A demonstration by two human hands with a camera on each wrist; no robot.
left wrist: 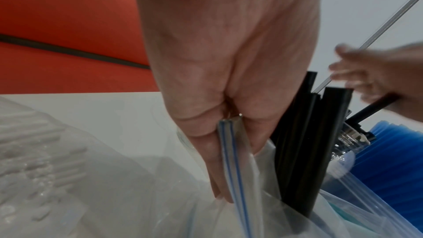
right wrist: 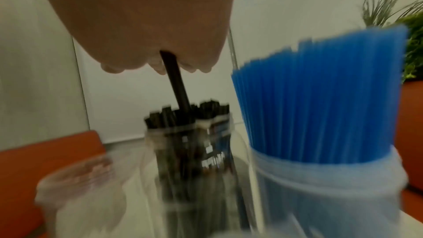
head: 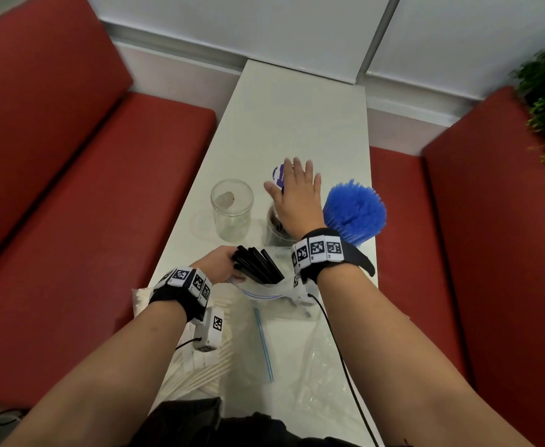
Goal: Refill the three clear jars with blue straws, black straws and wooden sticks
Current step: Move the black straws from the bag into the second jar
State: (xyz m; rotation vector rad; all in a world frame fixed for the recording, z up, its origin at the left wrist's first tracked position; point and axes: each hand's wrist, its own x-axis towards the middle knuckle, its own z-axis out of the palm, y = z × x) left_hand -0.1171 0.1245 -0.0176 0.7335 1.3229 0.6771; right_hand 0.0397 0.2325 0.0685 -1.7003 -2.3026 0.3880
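Left hand (left wrist: pixel 228 71) pinching zip bag (left wrist: pixel 235 169); black straws (left wrist: pixel 304 151) beside; blue straws (head: pixel 355 211) behind

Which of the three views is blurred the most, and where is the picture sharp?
Right wrist view: strongest motion blur, smearing the clear jar of black straws and the blue straws. Left wrist view: the left hand is sharp, the right hand smeared. Head view: mostly sharp, edges bent by the wide lens.
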